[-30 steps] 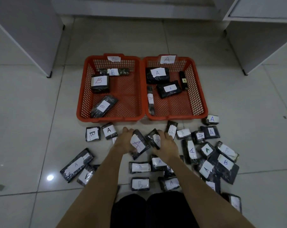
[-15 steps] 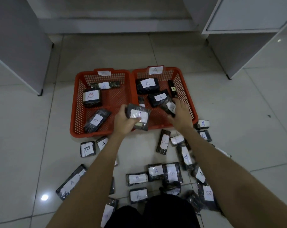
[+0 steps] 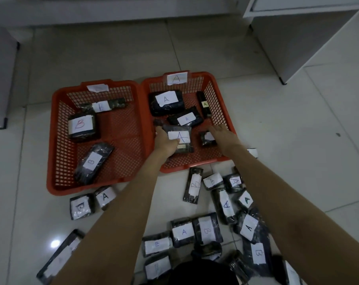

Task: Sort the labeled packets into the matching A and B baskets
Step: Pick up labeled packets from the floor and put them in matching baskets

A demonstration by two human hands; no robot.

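Pale tiled floor (image 3: 277, 140) carries two red baskets (image 3: 57, 161) and scattered packets (image 3: 195, 185).

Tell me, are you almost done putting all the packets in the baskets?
Not yet. Three B packets lie in the left basket, and several A packets in the right basket. The left hand holds an A packet over the right basket; the right hand has its fingers straight beside a small packet there. Many packets still lie on the floor, like this B packet.
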